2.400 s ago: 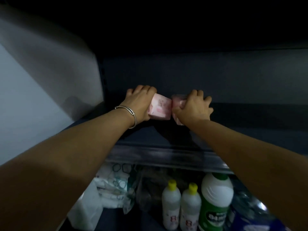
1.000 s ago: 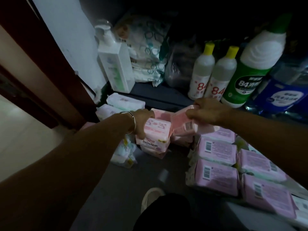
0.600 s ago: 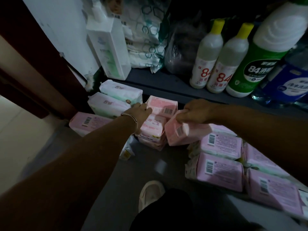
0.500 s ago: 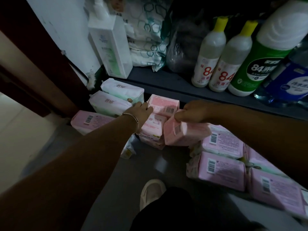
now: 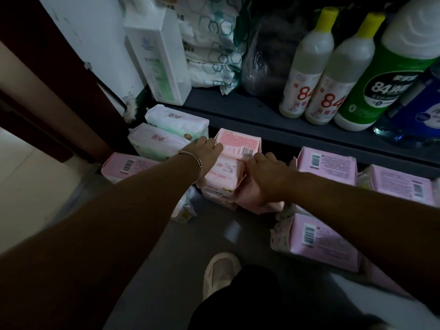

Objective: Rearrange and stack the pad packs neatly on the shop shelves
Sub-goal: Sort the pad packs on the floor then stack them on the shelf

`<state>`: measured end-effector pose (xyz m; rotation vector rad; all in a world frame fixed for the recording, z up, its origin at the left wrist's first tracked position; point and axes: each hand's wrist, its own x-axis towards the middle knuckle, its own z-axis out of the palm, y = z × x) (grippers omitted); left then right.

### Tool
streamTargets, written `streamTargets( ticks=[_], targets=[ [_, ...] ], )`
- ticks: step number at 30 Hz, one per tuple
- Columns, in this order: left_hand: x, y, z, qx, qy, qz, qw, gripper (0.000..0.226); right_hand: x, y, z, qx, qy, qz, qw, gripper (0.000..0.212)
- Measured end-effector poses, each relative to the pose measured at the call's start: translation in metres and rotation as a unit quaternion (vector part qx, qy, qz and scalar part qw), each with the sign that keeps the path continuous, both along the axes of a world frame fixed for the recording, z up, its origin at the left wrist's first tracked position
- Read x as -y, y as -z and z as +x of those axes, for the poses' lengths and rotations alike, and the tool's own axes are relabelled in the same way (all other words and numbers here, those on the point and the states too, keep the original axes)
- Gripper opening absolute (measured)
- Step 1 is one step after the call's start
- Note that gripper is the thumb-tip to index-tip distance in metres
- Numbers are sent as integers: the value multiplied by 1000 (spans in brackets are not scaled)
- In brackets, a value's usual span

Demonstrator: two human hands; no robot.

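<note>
Several pink pad packs sit stacked on the floor below the dark shelf (image 5: 273, 126). My left hand (image 5: 209, 154), with a bracelet on its wrist, curls its fingers on the left edge of the rear pink pack (image 5: 240, 144) and lies over a front pink pack (image 5: 222, 173). My right hand (image 5: 264, 177) holds another pink pack (image 5: 258, 204) pressed against the right side of that stack, and its fingertips reach the rear pack's barcode. Two white-green packs (image 5: 176, 126) lie to the left. Lilac packs (image 5: 327, 166) lie to the right.
On the shelf stand a white pump bottle (image 5: 158, 58), wrapped tissue packs (image 5: 212, 44), two yellow-capped bottles (image 5: 307, 75), a green bottle (image 5: 390, 75) and a blue bottle (image 5: 416, 113). A brown door frame (image 5: 54, 82) bounds the left. My shoe (image 5: 221, 270) is on the grey floor.
The view has dropped from the upper shelf to the floor stack. My right hand has brought its pink pack down and left against the stack; my left hand stays on the stack.
</note>
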<state>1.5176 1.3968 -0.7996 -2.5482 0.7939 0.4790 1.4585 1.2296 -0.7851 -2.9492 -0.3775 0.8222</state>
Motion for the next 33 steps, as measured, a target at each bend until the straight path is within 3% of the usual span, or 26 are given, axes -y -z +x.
streamTargets(
  ticks=[3, 12, 19, 27, 33],
  targets=[
    [2, -2, -2, 17, 16, -8, 1000, 95, 4, 16, -10, 54, -43, -74, 995, 88],
    [9, -6, 0, -2, 19, -15, 1000, 90, -10, 21, -15, 77, -174, -133, 973, 65],
    [7, -8, -3, -10, 13, -18, 1000, 89, -3, 36, -26, 35, -85, -102, 990, 78],
    [2, -33, -9, -16, -19, -55, 998, 81, 2, -12, -9, 125, -24, 5, 992, 33],
    [-30, -64, -14, 7, -65, -103, 993, 55, -23, -56, 12, 153, 0, 63, 986, 41]
  ],
)
